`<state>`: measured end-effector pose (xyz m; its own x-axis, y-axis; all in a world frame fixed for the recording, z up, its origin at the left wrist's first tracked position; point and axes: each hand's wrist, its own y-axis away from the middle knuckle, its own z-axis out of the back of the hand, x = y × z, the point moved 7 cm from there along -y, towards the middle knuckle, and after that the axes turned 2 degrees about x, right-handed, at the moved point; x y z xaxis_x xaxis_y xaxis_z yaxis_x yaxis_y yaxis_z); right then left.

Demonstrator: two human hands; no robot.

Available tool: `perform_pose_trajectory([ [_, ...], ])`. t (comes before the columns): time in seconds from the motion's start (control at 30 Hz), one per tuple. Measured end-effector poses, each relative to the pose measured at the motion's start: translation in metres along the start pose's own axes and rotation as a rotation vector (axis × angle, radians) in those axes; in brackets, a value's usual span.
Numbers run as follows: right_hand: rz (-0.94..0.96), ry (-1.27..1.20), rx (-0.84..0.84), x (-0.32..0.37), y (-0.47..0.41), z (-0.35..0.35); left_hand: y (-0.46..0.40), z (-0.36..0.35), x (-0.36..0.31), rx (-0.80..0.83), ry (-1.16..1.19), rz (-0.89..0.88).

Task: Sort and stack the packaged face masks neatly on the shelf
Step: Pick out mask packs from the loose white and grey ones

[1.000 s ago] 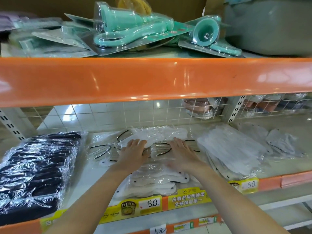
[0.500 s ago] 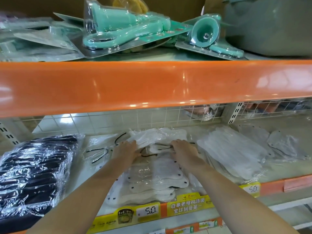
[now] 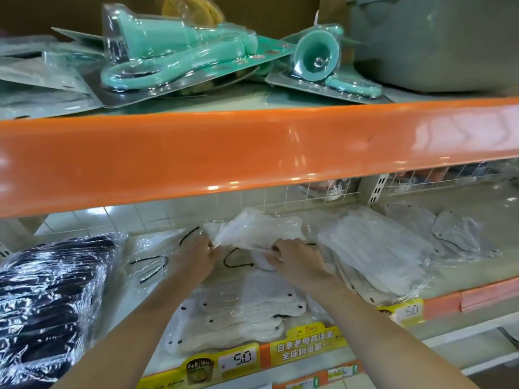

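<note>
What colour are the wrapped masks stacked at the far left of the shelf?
Black, under shiny clear plastic: the wrapped black masks, seen in the head view.

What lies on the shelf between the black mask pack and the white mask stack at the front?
In the head view, between the black mask pack and the front white mask stack lie clear-wrapped masks with black ear loops.

Bright overhead light; glare on orange beam (image 3: 252, 153); wide-angle edge bending.

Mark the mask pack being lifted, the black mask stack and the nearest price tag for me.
lifted mask pack (image 3: 258, 230): head view, middle of its clear wrap.
black mask stack (image 3: 47, 299): head view, top wrap.
price tag (image 3: 238, 360): head view, on the digits.
</note>
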<state>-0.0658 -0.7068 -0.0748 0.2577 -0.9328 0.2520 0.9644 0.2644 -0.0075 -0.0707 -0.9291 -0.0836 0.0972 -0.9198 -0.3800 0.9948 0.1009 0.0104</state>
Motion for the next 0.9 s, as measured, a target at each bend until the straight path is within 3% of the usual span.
perform_pose_trajectory([
  [0.13,0.116,0.093,0.236,0.012,0.015,-0.015,0.0,-0.019,-0.031,0.085,0.167,-0.13],
  [0.2,0.16,-0.059,0.299,0.011,0.022,-0.015,0.002,-0.024,-0.051,0.063,0.096,-0.184],
  [0.27,0.182,-0.269,0.256,0.009,0.025,-0.002,0.007,-0.026,-0.08,0.04,0.033,-0.233],
  [0.33,0.19,-0.233,0.151,-0.006,0.023,0.01,0.011,-0.028,-0.112,0.004,0.008,-0.267],
  [0.63,-0.079,0.03,-0.022,-0.13,0.043,0.049,0.014,-0.07,-0.222,0.035,0.053,-0.435],
  [0.9,-0.244,0.07,0.238,-0.209,0.056,0.032,0.012,-0.107,-0.279,0.082,-0.008,-0.423],
])
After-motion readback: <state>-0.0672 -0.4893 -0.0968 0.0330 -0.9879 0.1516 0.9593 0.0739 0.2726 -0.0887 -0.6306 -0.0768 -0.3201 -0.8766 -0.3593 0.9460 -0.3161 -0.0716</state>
